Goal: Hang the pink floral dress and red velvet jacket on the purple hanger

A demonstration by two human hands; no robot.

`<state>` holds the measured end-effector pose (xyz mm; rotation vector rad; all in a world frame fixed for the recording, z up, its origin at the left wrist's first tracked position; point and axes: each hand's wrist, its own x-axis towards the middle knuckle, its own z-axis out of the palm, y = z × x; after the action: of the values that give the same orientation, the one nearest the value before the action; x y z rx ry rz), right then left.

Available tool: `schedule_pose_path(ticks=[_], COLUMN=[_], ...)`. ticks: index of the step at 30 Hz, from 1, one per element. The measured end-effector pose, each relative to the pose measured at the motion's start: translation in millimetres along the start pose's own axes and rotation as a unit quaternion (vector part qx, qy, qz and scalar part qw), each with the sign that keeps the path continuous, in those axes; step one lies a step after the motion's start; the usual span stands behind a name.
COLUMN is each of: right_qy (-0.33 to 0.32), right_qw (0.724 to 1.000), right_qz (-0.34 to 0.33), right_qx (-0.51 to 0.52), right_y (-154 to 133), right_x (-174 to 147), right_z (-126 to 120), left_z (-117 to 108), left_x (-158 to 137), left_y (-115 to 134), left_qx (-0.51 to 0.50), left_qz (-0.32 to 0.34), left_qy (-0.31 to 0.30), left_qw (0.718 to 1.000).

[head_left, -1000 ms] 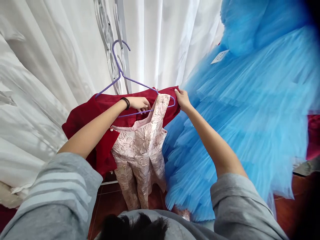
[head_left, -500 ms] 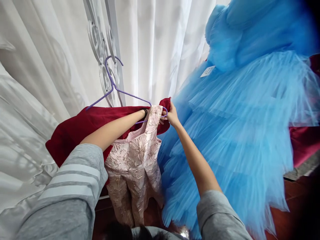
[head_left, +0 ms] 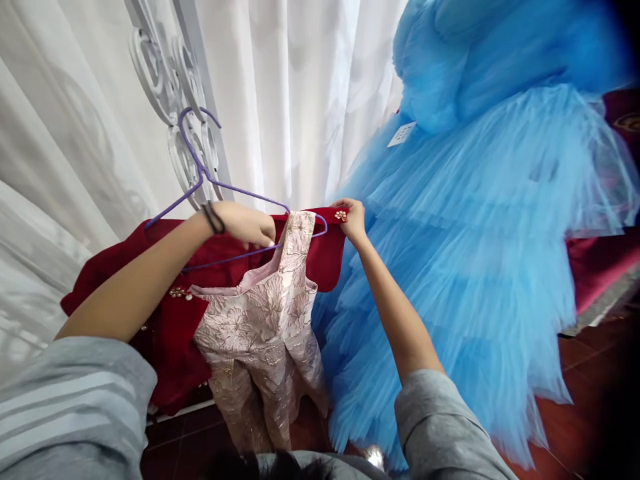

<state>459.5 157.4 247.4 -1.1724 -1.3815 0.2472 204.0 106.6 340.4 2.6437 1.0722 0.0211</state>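
Note:
A purple hanger [head_left: 200, 172] hooks onto a white scrolled metal stand. From its right end a pale pink brocade dress [head_left: 267, 313] hangs by one wide strap. A dark red garment [head_left: 325, 263] with gold flower ornaments stretches behind the strap and along the hanger. My right hand [head_left: 354, 219] is closed on the red garment's right upper edge, beside an ornament. My left hand [head_left: 245, 223], with a black band at the wrist, is closed just left of the strap, fingertips at the hanger's lower bar; what they grip is hidden.
A large blue tulle dress [head_left: 470, 253] with a white tag [head_left: 401, 134] fills the right side. White curtains [head_left: 285, 93] hang behind the scrolled stand [head_left: 187, 143]. Red-brown floor tiles [head_left: 590, 373] show below, and more red cloth lies at the far right.
My left hand has drawn back left from behind the strap and is now visible. The red garment's bunched right end is spread out, with its ornament showing in my right hand. The view has shifted.

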Motion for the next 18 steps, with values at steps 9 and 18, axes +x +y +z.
schedule_pose_path(ticks=[9,18], right_qy=[0.061,-0.007], right_qw=[0.995,0.994], right_qz=[-0.082,0.054], right_qx=[-0.014,0.091], right_y=[-45,63], right_x=[13,-92], right_z=[3,33], left_z=[10,-11], left_x=[64,90], left_y=[60,40], left_qx=[0.180,0.060], left_qz=[-0.043,-0.019], left_qy=[0.251,0.382], left_qw=[0.950,0.922])
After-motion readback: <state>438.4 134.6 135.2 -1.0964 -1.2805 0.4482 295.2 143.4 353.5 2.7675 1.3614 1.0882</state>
